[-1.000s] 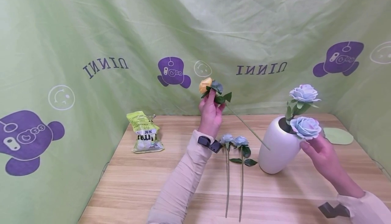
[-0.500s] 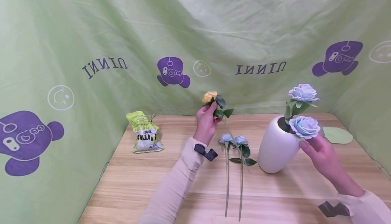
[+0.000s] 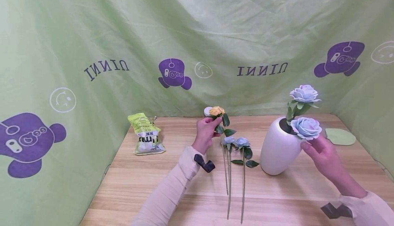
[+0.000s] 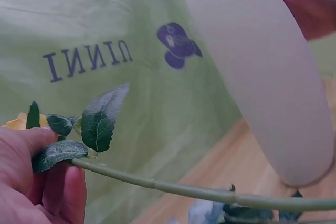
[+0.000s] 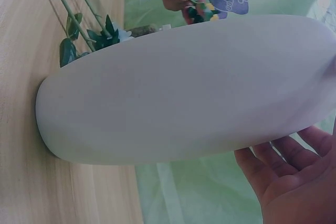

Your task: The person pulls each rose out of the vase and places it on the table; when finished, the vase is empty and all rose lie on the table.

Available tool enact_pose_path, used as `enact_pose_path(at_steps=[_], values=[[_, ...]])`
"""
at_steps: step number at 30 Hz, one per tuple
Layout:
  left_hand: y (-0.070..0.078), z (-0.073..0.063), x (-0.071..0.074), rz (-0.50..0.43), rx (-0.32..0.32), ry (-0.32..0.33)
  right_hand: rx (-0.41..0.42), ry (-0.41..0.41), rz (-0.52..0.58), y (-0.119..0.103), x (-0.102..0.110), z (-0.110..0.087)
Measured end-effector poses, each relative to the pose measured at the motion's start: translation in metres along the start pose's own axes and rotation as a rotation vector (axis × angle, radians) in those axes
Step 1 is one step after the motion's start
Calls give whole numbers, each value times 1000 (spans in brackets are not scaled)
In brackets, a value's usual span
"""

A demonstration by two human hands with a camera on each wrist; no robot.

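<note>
My left hand [image 3: 207,133] pinches an artificial yellow rose [image 3: 217,110] by its green stem [image 4: 152,183], just under the bloom. The rose is upright, its stem pointing down beside two pale blue roses [image 3: 242,142] that lie on the table. At the right stands a white vase [image 3: 280,154] with two larger blue roses [image 3: 306,128] in its mouth. My right hand [image 3: 326,157] holds the vase's right side near the rim, thumb in front; its fingers [image 5: 262,163] lie against the wall. The lower blue bloom covers part of that hand.
A green-and-white snack bag [image 3: 147,135] stands at the table's back left. A small white round thing [image 3: 207,111] shows behind the yellow rose. The light green mat [image 3: 340,137] lies right of the vase. Green cloth [image 3: 197,30] hangs behind the wooden table [image 3: 132,191].
My left hand has moved down and slightly left with the yellow rose, whose stem has swung from slanting toward the vase to nearly upright. The right hand and vase have stayed put.
</note>
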State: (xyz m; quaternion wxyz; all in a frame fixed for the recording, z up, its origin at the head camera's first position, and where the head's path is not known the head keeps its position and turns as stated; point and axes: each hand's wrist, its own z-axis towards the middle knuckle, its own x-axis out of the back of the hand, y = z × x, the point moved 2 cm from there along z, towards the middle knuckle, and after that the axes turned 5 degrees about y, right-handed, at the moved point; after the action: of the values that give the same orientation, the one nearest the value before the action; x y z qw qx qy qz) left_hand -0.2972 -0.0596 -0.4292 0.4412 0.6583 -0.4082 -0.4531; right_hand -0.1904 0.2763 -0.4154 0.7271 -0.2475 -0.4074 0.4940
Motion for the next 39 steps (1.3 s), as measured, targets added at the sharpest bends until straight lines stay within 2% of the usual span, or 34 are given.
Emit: enact_pose_path(at_steps=[9, 14, 26, 32, 39], values=[[-18, 2, 7, 117, 3, -30, -7, -2, 2, 2, 1, -1], [-23, 0, 11, 221, 4, -51, -6, -7, 0, 2, 0, -1], [-37, -4, 21, 421, -9, 30, 8, 5, 24, 3, -2, -2], [-43, -4, 25, 513, -29, 36, 17, 10, 11, 2, -1, -1], [-49, -5, 28, 573, -79, 23, 19, 1, 4, 0, -1, 0]])
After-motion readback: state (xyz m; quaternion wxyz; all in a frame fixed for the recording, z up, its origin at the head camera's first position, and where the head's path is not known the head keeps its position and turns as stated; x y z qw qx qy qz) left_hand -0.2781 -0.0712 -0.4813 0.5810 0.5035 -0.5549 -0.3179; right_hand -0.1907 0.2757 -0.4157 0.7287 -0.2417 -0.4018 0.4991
